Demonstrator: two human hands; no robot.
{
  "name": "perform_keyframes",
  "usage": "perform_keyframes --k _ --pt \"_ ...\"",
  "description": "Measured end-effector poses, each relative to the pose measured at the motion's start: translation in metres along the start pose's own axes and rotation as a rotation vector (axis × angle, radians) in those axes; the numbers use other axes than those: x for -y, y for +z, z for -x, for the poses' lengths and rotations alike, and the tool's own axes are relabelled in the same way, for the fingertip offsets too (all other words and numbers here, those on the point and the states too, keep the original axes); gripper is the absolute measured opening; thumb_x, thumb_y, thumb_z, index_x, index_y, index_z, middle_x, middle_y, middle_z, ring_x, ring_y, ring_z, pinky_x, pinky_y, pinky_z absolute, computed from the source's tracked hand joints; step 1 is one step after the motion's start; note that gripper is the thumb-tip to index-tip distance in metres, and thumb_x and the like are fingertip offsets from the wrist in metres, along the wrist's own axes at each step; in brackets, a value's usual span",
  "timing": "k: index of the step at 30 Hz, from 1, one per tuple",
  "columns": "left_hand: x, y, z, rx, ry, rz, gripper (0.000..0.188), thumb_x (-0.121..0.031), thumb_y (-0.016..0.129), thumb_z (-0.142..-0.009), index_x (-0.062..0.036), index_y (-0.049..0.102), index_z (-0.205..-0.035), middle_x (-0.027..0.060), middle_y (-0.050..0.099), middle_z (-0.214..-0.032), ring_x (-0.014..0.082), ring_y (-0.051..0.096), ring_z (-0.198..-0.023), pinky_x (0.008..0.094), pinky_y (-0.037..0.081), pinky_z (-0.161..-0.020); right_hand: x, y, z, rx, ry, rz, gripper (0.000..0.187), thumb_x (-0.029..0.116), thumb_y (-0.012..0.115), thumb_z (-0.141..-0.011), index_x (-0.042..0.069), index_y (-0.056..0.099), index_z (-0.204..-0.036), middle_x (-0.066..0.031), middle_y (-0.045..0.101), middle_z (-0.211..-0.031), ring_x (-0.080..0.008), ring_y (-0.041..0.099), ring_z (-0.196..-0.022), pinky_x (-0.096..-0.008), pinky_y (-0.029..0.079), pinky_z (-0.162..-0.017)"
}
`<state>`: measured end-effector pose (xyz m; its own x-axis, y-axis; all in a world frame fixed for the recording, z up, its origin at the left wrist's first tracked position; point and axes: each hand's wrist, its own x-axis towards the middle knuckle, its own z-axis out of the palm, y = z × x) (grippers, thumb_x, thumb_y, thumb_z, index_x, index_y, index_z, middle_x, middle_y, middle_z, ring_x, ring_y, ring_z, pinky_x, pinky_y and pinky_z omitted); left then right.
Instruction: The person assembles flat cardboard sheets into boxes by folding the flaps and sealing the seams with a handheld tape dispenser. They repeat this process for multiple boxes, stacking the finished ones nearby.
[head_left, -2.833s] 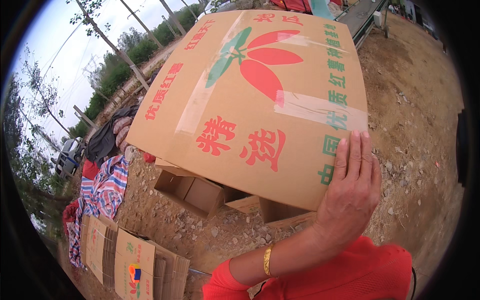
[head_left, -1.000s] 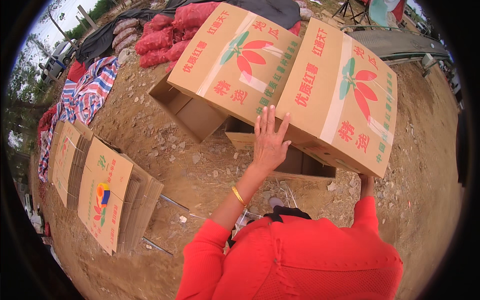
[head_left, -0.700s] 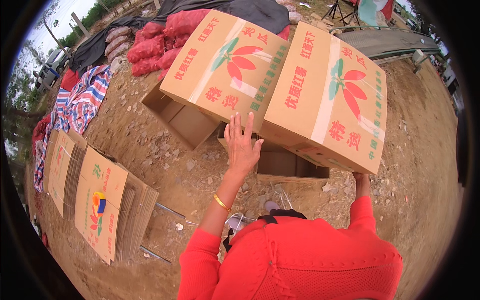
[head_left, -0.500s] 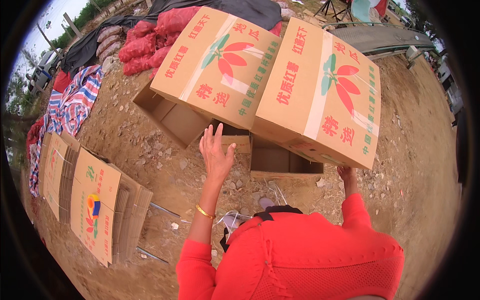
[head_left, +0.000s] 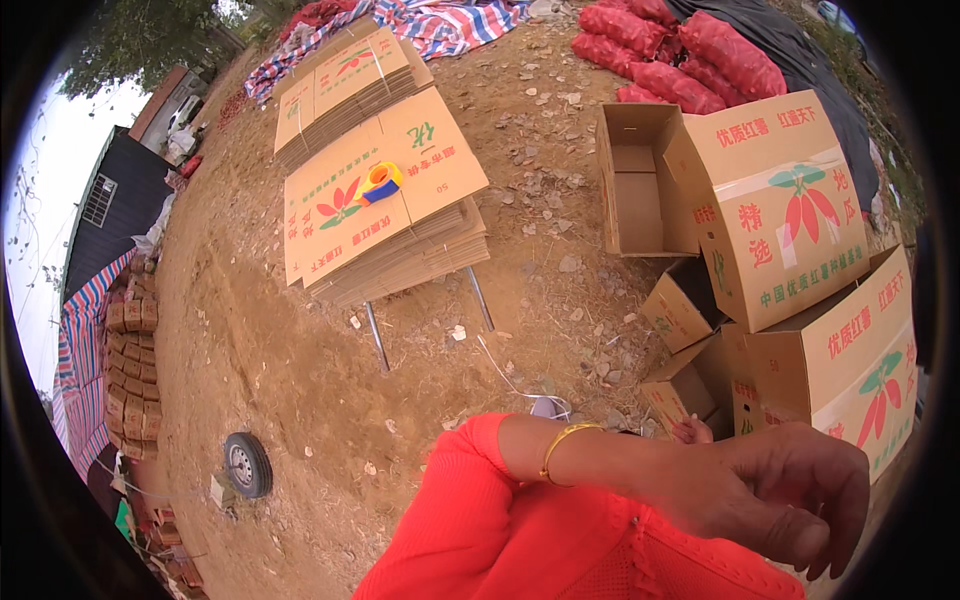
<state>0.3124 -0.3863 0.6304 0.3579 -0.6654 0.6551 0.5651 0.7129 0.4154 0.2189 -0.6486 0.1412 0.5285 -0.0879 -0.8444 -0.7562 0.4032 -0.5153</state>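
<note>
My left hand (head_left: 785,495) reaches across my body to the right, a gold bracelet on its wrist. Its fingers are loosely bent and apart, with nothing visible in them. Beyond it stands an assembled cardboard box (head_left: 800,360) with red and green print and a taped top. Only some fingers of my right hand (head_left: 692,430) show past my left forearm, close to a small open carton (head_left: 690,390); their grip is hidden. A second printed box (head_left: 735,230) rests farther off, beside an open upright box (head_left: 640,190).
Flattened cartons (head_left: 430,150) are stacked on metal rails, with a blue and yellow tape dispenser (head_left: 380,182) on top. Red mesh sacks (head_left: 680,85) lie at the back right. A wheel (head_left: 247,465) and stacked boxes (head_left: 130,370) are at left.
The view has swung left, so the boxes now sit at the right edge. My left hand has gone from beside the boxes to across my body. My right hand is now mostly hidden.
</note>
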Motion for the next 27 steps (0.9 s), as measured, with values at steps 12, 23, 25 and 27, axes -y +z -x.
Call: perform_keyframes --k 12,23,25,27 --pt "-0.079 0.018 0.056 0.196 0.247 0.200 0.025 -0.017 0.053 -0.097 0.0059 0.060 -0.102 0.0110 0.062 -0.095 0.0152 0.059 -0.086 0.0266 0.046 -0.072 0.069 0.172 -0.057 0.242 -0.126 0.309 0.036 0.039 0.053 -0.094 0.006 0.056 -0.106 -0.0090 0.063 -0.099 -0.0206 0.063 -0.086 -0.0337 0.051 -0.070" --pt "-0.164 -0.080 0.053 0.195 0.571 -0.136 0.041 -0.033 0.059 -0.091 0.0048 0.059 -0.106 0.0119 0.059 -0.103 0.0209 0.057 -0.090 0.0306 0.045 -0.075 0.125 0.284 -0.129 0.333 -0.068 0.502 0.037 0.038 0.055 -0.093 0.006 0.055 -0.111 -0.0094 0.063 -0.101 -0.0217 0.064 -0.085 -0.0332 0.051 -0.073" --pt "-0.215 -0.104 0.090 -0.133 0.265 -0.292 0.041 -0.041 0.060 -0.090 0.0000 0.060 -0.096 0.0070 0.057 -0.100 0.0160 0.055 -0.089 0.0279 0.044 -0.076 0.146 0.318 -0.141 0.432 -0.140 0.513 0.035 0.036 0.057 -0.091 0.006 0.056 -0.109 -0.0091 0.063 -0.099 -0.0203 0.064 -0.083 -0.0314 0.051 -0.071" --pt "-0.245 -0.164 0.131 -0.408 0.182 -0.443 0.032 -0.034 0.055 -0.095 -0.0030 0.060 -0.090 0.0053 0.055 -0.097 0.0197 0.054 -0.092 0.0320 0.041 -0.087 0.179 0.339 -0.148 0.527 -0.309 0.503 0.031 0.032 0.059 -0.090 0.006 0.057 -0.107 -0.0081 0.064 -0.096 -0.0173 0.063 -0.080 -0.0284 0.050 -0.067"
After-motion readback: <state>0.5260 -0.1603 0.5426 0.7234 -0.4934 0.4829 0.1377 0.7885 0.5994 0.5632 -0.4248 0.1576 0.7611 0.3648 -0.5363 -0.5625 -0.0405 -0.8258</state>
